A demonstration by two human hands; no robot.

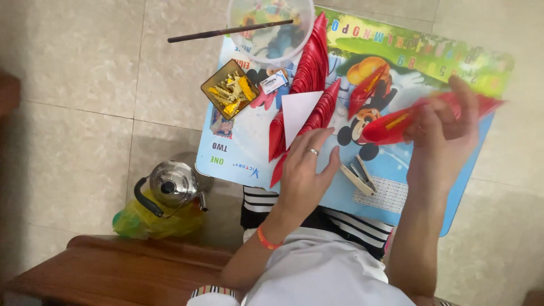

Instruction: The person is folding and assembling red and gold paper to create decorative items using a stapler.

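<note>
Nearest me, my left hand (303, 170) lies flat, fingers spread, steadying stacked red papers (309, 96); my right hand (439, 136) pinches one red sheet (396, 122) lifted clear.

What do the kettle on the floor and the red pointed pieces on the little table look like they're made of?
The kettle looks like polished metal: its silvery body mirrors the light, and its handle is dark, perhaps plastic. The red pointed pieces seem to be thin folded paper or card, with crisp creases and one white underside; the right hand holds one, blurred, while the left hand rests beside the rows.
</note>
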